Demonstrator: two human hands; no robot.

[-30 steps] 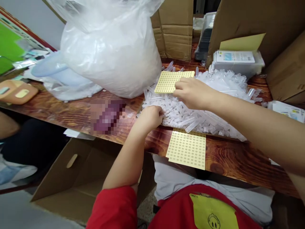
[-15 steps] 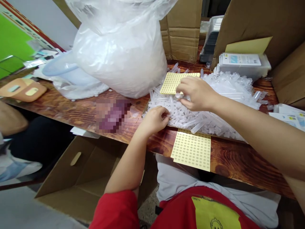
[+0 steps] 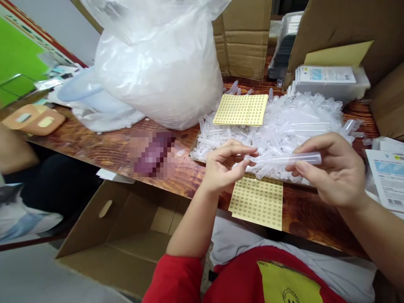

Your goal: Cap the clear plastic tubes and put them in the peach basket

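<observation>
since 1 s ago both hands have been lifted off the tube pile [image 3: 284, 122], and a clear tube [image 3: 285, 159] is now pinched level between right hand [image 3: 334, 170] and left hand [image 3: 225, 166] above the table edge [image 3: 315, 219].

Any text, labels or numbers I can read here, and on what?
No text is legible in this view.
Leaflets on the box stack: print too small to read.
Printed sheets at the right table edge: print too blurred to read.
Yellow patch on the red shirt: a round drawn symbol, no letters.
Yellow dot sheets and: dots only.
Clear tube in both hands: unmarked.
</observation>
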